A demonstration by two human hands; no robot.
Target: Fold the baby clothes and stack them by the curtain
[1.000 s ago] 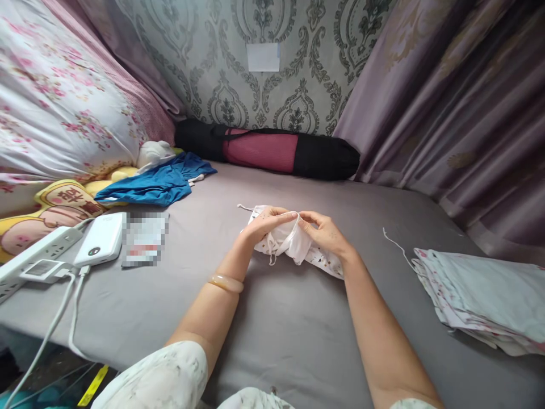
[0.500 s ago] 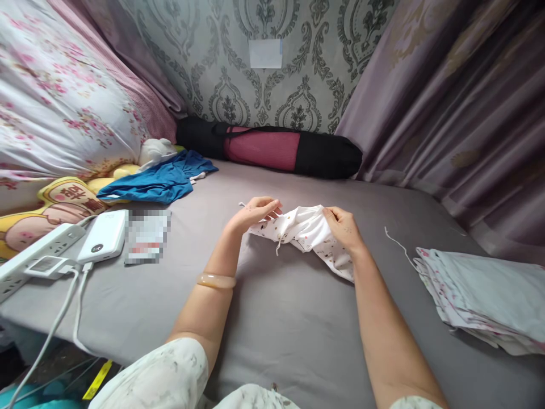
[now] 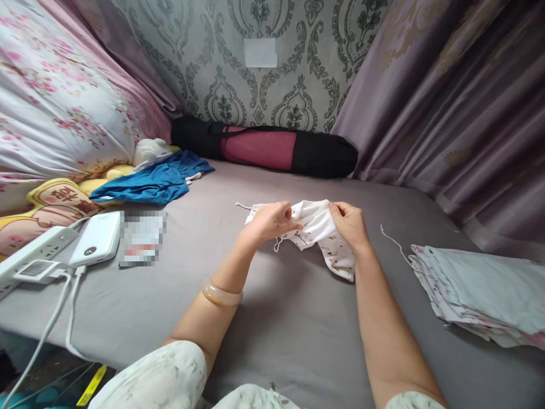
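Note:
A small white baby shirt (image 3: 313, 218) with a tiny coloured print and thin tie strings is bunched up over the bed in front of me. My right hand (image 3: 349, 222) pinches its upper edge between thumb and fingers, and a printed part hangs down beside that wrist. My left hand (image 3: 272, 220), above a pale bangle, is closed over the left part of the shirt. Its index finger is curled and the thumb points right across the cloth; the other fingertips are hidden. One string sticks out past the left hand and another dangles below it.
Folded cloths (image 3: 481, 289) lie stacked at right, a loose string beside them. At left are a white power bank (image 3: 97, 238), a power strip (image 3: 36, 255), a blurred packet (image 3: 142, 238), a blue garment (image 3: 157, 179) and plush toys. A long black-and-pink bag (image 3: 259, 147) lies along the wall.
My left hand has moved right over the shirt, and its outstretched fingers have curled in. My right hand keeps its pinch, slightly shifted. The view has turned a little to the right.

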